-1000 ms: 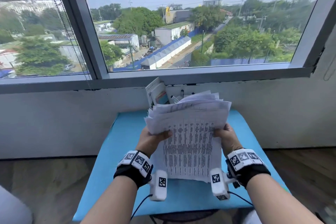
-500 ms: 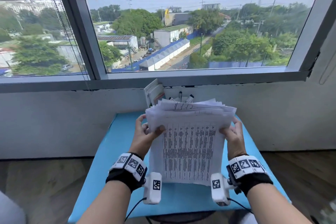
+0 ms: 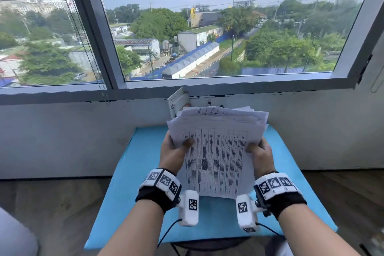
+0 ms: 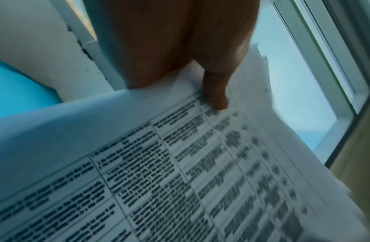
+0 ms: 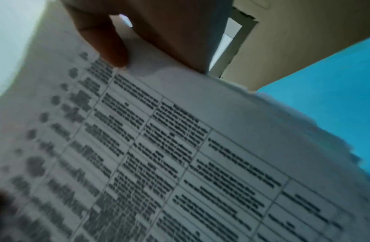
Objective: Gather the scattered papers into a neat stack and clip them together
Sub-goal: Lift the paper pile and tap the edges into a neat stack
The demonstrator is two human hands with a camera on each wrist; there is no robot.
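A stack of white papers (image 3: 216, 151) with a printed table on the front sheet stands upright on its lower edge on the blue table (image 3: 128, 176). Its top edges are uneven and fanned. My left hand (image 3: 176, 149) grips the stack's left edge, thumb on the front sheet (image 4: 217, 101). My right hand (image 3: 259, 151) grips the right edge, thumb on the front as well (image 5: 111, 52). Both wrist views are filled with the printed sheet (image 4: 180, 172) (image 5: 159, 155). No clip is in view.
Behind the papers, at the table's far edge by the wall, stands a white holder with booklets (image 3: 178, 100) and a few pens (image 3: 209, 103). A large window (image 3: 207, 33) runs above the wall. Wooden floor (image 3: 52, 210) lies on both sides of the table.
The stack's top edges have become more even than a second ago. Both hands shifted slightly along the side edges while keeping hold, and the papers stay upright on the table.
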